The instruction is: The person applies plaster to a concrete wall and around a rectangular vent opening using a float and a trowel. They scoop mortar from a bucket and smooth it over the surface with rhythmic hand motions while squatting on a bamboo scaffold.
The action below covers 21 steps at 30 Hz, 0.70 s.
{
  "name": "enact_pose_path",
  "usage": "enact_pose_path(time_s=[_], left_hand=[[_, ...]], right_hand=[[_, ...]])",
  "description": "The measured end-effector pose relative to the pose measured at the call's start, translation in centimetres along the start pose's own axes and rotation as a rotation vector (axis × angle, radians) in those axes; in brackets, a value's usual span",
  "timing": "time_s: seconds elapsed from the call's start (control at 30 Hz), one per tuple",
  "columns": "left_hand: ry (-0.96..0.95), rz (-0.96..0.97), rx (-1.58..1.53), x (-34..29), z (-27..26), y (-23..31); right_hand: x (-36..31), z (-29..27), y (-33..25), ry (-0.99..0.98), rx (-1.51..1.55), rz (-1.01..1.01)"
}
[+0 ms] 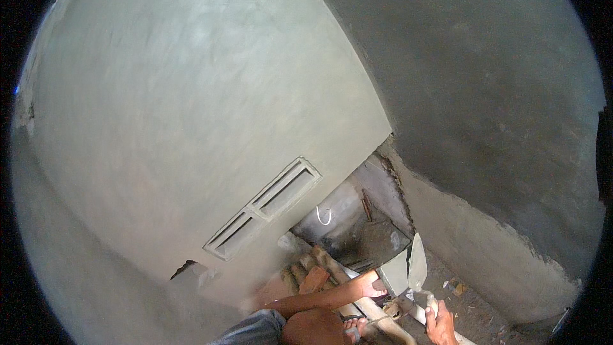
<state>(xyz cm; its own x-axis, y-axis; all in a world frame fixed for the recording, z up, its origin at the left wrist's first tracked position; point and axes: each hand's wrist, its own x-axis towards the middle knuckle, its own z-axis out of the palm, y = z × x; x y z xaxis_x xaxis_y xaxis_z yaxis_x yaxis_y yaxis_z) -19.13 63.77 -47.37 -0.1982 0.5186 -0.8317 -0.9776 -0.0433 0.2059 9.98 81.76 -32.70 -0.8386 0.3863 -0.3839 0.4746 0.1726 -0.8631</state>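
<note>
My left hand [372, 283] is closed around a flat, grey rectangular float [396, 273], held low in front of the wall. Beside it, my right hand [440, 327] grips the pale handle of a pointing trowel [417, 263]. The trowel's leaf-shaped blade points up and lies right by the float's right edge; whether the two touch I cannot tell. Grey smears cover both tools. Part of the left hand's fingers is hidden behind the float.
A smooth grey plastered wall [185, 89] holds a two-slot vent block [262, 207]. To the right rises a darker wall [472, 57] with a ragged lower plaster edge. Below are a white wire loop [324, 216], a broken brick [314, 279], wooden poles [385, 324] and my sandalled foot [355, 328].
</note>
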Motion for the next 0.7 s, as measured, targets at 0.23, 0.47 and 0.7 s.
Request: enact_pose_path(time_s=[0.23,0.47,0.7], left_hand=[[-0.144,0.012,-0.254,0.2,-1.0,3.6],[0.085,0.142,-0.058,-2.9,7.9,-1.2],[0.146,0.058,-0.205,-4.3,12.8,-6.3]], right_hand=[[-5.6,-0.1,0.5,-0.086,0.020,0.236],[-1.4,3.7,6.7,0.509,-0.019,-0.148],[4.7,6.2,2.9,0.558,0.020,-0.229]])
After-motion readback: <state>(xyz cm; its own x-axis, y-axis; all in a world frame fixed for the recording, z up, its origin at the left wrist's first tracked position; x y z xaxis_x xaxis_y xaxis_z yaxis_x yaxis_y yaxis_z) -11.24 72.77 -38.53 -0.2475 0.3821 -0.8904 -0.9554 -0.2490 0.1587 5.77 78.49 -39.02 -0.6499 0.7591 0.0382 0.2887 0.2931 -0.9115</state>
